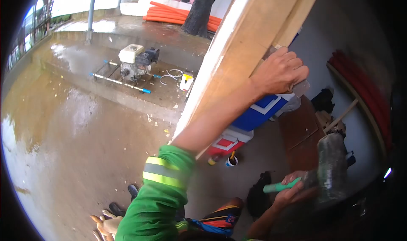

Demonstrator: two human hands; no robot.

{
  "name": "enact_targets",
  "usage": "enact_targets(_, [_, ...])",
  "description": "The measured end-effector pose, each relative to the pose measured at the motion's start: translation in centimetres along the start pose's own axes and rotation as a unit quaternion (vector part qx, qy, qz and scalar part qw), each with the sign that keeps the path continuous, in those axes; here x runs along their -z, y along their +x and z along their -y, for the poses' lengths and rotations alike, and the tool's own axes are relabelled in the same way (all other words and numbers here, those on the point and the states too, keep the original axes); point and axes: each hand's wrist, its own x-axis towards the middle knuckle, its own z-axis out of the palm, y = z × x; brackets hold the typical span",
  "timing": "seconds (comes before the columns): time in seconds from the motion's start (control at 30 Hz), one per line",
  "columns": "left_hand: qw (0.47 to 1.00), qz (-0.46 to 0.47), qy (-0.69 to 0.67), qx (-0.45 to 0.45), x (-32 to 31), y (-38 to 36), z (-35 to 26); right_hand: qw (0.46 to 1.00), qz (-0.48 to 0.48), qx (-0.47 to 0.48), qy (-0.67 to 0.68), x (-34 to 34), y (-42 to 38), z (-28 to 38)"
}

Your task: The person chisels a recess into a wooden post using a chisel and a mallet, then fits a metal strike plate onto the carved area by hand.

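My left hand [283,71], at the end of a green sleeve with a reflective band, is closed around a chisel [302,87] whose clear handle end sticks out below the fist. The hand rests by the edge of a tall wooden door frame [250,33], and the chisel's far end is mostly hidden by my fingers. Lower right, my right hand [290,189] grips a hammer by its green handle [275,186]. The dark, thick hammer head [333,164] stands apart from the chisel, below it in view.
Behind the frame sit a blue cooler [256,114] and a red cooler [227,141], with a small cup [231,161] on the floor. A brown cabinet [301,126] stands right. Outside, an engine [135,63] sits on wet concrete; a dog [108,225] lies lower left.
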Motion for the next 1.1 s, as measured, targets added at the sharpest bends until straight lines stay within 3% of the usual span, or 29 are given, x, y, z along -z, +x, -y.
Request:
enact_targets(0.1, [0.98,0.15,0.124,-0.046,-1.4,-0.5,-0.2,0.995,0.027,-0.058,-0.081,4.0,-4.2,-2.3])
enact_targets(0.2, [0.946,0.291,0.018,-0.142,0.0,-3.0,-5.1,0.983,0.01,-0.176,-0.043,5.4,-8.7,-3.3])
enact_targets(0.3, [0.919,0.352,-0.154,-0.088,3.2,-8.5,-13.0,0.957,-0.022,-0.29,0.009,7.1,-13.7,-5.4])
enact_targets(0.33, [0.886,0.383,-0.258,0.026,2.4,-13.8,-15.8,0.923,-0.014,-0.384,0.0,8.1,-15.2,-5.4])
enact_targets(0.37, [0.881,0.349,-0.277,0.16,3.5,-18.2,-19.0,0.915,-0.002,-0.402,-0.033,9.6,-17.7,-6.6])
enact_targets(0.4, [0.817,0.437,-0.244,0.286,4.7,-23.1,-22.1,0.906,0.009,-0.418,-0.064,11.3,-21.1,-8.7])
enact_targets(0.43, [0.718,0.482,-0.232,0.446,4.9,-29.9,-26.4,0.902,0.035,-0.416,-0.105,12.4,-23.7,-9.3])
enact_targets(0.5, [0.654,0.438,-0.235,0.57,9.2,-41.0,-34.5,0.892,0.105,-0.393,-0.198,14.4,-27.9,-9.6])
enact_targets(0.53, [0.53,0.502,-0.286,0.621,11.7,-41.9,-37.0,0.89,0.146,-0.321,-0.288,15.1,-28.8,-9.7])
enact_targets(0.57, [0.449,0.517,-0.313,0.658,13.6,-40.8,-39.1,0.875,0.172,-0.245,-0.381,15.8,-29.8,-9.9])
enact_targets(0.6, [0.418,0.49,-0.347,0.682,15.0,-40.3,-41.1,0.84,0.192,-0.109,-0.495,16.3,-30.1,-10.6])
enact_targets(0.63, [0.387,0.462,-0.378,0.703,16.0,-40.1,-42.6,0.802,0.203,-0.036,-0.56,16.7,-30.6,-11.4])
enact_targets(0.67, [0.398,0.472,-0.378,0.69,16.7,-41.1,-43.7,0.755,0.202,0.038,-0.622,16.9,-30.9,-12.0])
enact_targets(0.7, [0.412,0.482,-0.379,0.674,16.8,-42.5,-44.0,0.79,0.2,-0.224,-0.535,15.0,-27.6,-9.9])
enact_targets(0.73, [0.427,0.492,-0.381,0.656,16.6,-44.0,-43.7,0.765,0.184,-0.466,-0.404,13.5,-24.0,-7.3])
enact_targets(0.77, [0.415,0.481,-0.4,0.661,16.4,-44.1,-42.6,0.68,0.158,-0.674,-0.241,12.5,-21.9,-5.5])
enact_targets(0.8, [0.402,0.467,-0.419,0.667,16.0,-43.9,-41.1,0.659,0.129,-0.715,-0.195,13.2,-23.4,-6.7])
enact_targets(0.87, [0.391,0.434,-0.441,0.682,15.3,-44.4,-38.8,0.749,0.195,-0.577,-0.261,16.0,-29.8,-11.5])
enact_targets(0.9, [0.481,0.431,-0.345,0.681,15.5,-43.0,-37.9,0.796,0.243,-0.436,-0.343,17.6,-35.0,-15.3])
enact_targets(0.93, [0.48,0.416,-0.344,0.691,15.2,-43.0,-36.6,0.817,0.273,-0.306,-0.405,18.2,-39.4,-18.5])
enact_targets(0.97, [0.48,0.401,-0.344,0.7,14.9,-43.1,-35.3,0.817,0.292,-0.259,-0.424,17.9,-42.8,-20.9])
enact_targets(1.0, [0.454,0.399,-0.355,0.713,14.7,-41.9,-33.8,0.823,0.304,-0.256,-0.406,17.8,-44.7,-21.9])
enact_targets(1.03, [0.427,0.396,-0.366,0.726,14.6,-40.0,-32.2,0.75,0.373,-0.439,-0.325,15.5,-40.9,-20.1])
enact_targets(1.07, [0.401,0.393,-0.376,0.737,14.7,-38.8,-31.6,0.639,0.424,-0.6,-0.227,12.1,-35.3,-16.7])
enact_targets(1.1, [0.417,0.362,-0.385,0.74,14.9,-38.5,-32.0,0.644,0.436,-0.581,-0.243,10.7,-37.8,-18.1])
